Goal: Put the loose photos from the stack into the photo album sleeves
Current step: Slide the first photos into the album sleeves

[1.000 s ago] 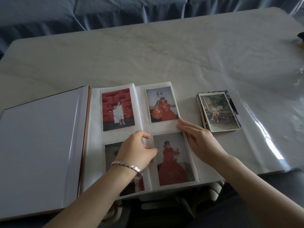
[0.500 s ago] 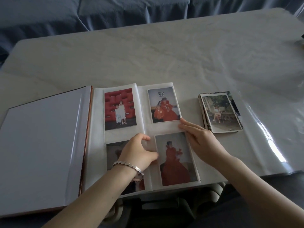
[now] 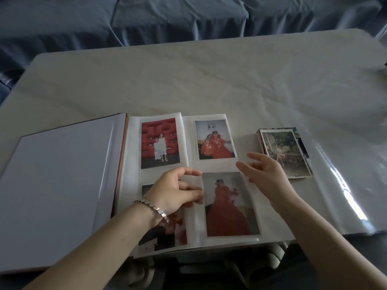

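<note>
Your stack (image 3: 284,151) of loose prints sits on the worktop (image 3: 209,80), just right of the open album (image 3: 62,185), which lies at the near edge. Four photos (image 3: 160,142) fill the sleeves on its two visible pages. Your left hand (image 3: 173,193), a bracelet (image 3: 155,208) at the wrist, rests over the lower middle of the pages, fingers loosely curved, holding nothing. Your right hand (image 3: 266,174) hovers between album and stack, fingers spread, empty. Blue cloth (image 3: 167,17) lies beyond the worktop.

White album (image 3: 62,174), red-toned photos (image 3: 227,206)
</note>
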Demonstrator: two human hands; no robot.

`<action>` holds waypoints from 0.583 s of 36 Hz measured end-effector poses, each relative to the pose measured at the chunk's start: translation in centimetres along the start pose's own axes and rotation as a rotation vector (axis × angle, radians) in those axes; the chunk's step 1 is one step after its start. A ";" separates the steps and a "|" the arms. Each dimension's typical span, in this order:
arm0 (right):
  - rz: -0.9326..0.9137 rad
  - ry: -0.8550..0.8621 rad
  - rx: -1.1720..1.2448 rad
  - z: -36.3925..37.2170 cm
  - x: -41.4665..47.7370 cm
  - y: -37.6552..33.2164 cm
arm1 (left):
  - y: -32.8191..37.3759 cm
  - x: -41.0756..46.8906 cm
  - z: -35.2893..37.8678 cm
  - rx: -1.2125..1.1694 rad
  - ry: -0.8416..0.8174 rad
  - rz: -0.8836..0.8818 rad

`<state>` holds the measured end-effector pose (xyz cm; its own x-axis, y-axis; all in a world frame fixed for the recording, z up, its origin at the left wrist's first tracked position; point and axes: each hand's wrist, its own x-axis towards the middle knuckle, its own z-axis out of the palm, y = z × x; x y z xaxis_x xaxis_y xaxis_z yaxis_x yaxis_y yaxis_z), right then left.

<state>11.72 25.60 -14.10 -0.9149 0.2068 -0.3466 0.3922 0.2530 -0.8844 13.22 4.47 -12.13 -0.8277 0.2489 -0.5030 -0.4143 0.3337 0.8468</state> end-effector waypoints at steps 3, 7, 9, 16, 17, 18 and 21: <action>0.079 -0.111 0.129 0.2 -0.1 -0.6 | 0.4 0.1 -0.5 -0.001 -0.043 0.002; 0.085 -0.163 0.188 0.7 -0.7 -1.1 | 0.9 0.3 -0.9 0.316 0.033 0.038; 0.008 -0.134 0.127 1.1 -1.1 -1.3 | 1.4 0.7 -1.4 0.540 0.164 0.140; -0.253 -0.527 0.112 3.0 -4.1 -3.3 | 4.6 1.9 -0.7 0.183 0.132 0.130; -0.281 -0.558 0.074 3.0 -4.2 -3.5 | 4.7 2.2 -0.5 0.194 0.167 0.120; -0.310 -0.550 0.033 2.9 -4.3 -3.8 | 4.6 2.4 -0.4 0.223 0.228 0.130; -0.373 -0.309 -0.141 1.4 -3.1 -3.5 | 4.1 2.8 -0.9 0.275 0.410 0.232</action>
<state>13.01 22.78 -10.33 -0.9722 -0.2066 -0.1101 0.0225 0.3858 -0.9223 8.85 5.69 -9.91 -0.9882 -0.0123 -0.1527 -0.1342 0.5511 0.8236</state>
